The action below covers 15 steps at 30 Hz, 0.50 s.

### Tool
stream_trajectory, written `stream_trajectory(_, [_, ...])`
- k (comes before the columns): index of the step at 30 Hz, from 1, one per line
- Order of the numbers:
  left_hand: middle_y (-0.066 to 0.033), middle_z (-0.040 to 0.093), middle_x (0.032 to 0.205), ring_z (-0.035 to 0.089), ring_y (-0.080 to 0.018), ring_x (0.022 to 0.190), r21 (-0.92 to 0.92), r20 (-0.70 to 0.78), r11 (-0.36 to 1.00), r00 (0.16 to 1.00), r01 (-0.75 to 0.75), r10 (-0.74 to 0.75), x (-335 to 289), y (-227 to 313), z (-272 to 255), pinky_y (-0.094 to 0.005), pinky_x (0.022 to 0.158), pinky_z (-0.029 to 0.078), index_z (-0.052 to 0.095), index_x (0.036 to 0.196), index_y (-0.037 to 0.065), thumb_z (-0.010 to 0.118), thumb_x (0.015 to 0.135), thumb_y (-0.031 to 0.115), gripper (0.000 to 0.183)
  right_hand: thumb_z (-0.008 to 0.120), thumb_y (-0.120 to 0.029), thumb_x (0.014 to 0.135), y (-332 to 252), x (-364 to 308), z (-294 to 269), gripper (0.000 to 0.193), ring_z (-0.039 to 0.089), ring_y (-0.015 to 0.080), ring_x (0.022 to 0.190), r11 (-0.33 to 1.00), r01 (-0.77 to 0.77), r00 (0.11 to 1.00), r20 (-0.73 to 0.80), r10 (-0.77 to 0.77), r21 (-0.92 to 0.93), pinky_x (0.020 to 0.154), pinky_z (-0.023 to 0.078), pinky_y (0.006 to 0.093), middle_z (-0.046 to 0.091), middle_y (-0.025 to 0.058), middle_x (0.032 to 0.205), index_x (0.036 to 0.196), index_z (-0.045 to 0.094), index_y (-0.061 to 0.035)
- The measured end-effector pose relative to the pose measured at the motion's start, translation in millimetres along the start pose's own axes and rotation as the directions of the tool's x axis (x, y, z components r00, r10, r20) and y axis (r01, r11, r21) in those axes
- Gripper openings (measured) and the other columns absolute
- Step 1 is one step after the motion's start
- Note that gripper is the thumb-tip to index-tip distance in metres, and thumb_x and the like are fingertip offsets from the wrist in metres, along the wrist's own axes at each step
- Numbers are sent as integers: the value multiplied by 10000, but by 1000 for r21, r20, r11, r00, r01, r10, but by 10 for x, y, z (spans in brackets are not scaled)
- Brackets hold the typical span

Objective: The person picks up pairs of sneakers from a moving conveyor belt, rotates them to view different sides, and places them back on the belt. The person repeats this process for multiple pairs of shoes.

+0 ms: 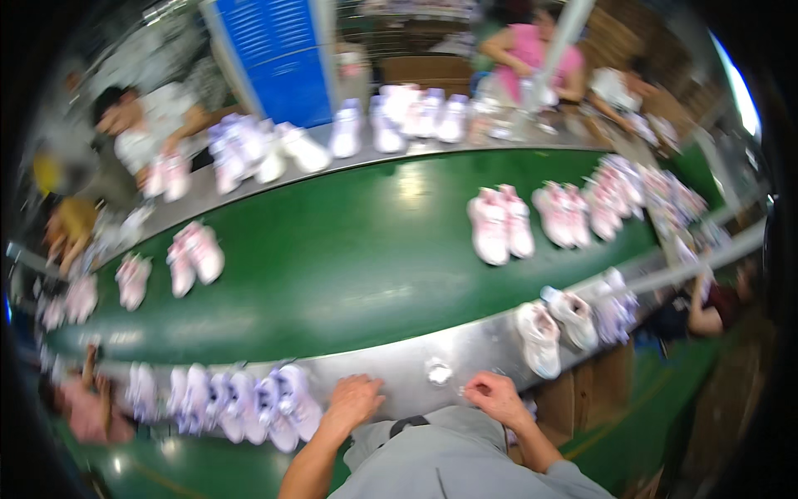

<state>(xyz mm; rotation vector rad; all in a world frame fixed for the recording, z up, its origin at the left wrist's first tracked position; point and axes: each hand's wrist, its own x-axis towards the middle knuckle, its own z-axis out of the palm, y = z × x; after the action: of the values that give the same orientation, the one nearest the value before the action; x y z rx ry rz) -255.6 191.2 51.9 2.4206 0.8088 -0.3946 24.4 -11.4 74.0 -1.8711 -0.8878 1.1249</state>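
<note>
My left hand point(357, 399) lies on the metal ledge point(399, 353) at the near side of the belt, fingers stretched out and nothing in them. Over the same ledge, my right hand point(497, 396) is closed, thumb and fingertips pinched together; anything between them is too small to make out. A small white crumpled-looking thing point(438, 371) sits on the metal between my hands. To the right of my right hand stand a white shoe point(540, 339) and a second white shoe point(573, 319). Several white-and-lavender shoes point(241, 405) line the ledge left of my left hand.
Beyond the ledge runs a green conveyor belt point(349, 249) carrying pairs of pink-and-white shoes point(501, 223). More shoes point(399, 116) line the far ledge, before a blue panel point(278, 58). Other people sit around the line. Cardboard boxes point(594, 397) stand below the ledge at right.
</note>
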Motion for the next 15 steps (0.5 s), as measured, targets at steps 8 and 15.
stream_trajectory(8, [-177, 722, 1172, 669, -392, 1111, 4, -281, 952, 914, 305, -292, -187, -1385, -375, -506, 968, 554, 744, 1236, 95, 797, 898, 336, 419, 801, -55, 883, 226, 390, -32, 93, 598, 75, 697, 997, -11, 1000, -21, 12, 82, 650, 510, 267, 683, 24, 797, 895, 727, 1])
stream_trajectory(15, [-177, 668, 1238, 656, -362, 1159, 283, -421, 679, 724, 677, -546, -87, -3376, -1285, -503, 918, 571, 669, 1271, 79, 733, 913, 190, 380, 786, -64, 865, 108, 436, 190, 99, 606, 85, 670, 994, -109, 991, -81, 106, -29, 638, 524, 272, 689, 32, 753, 873, 725, 14])
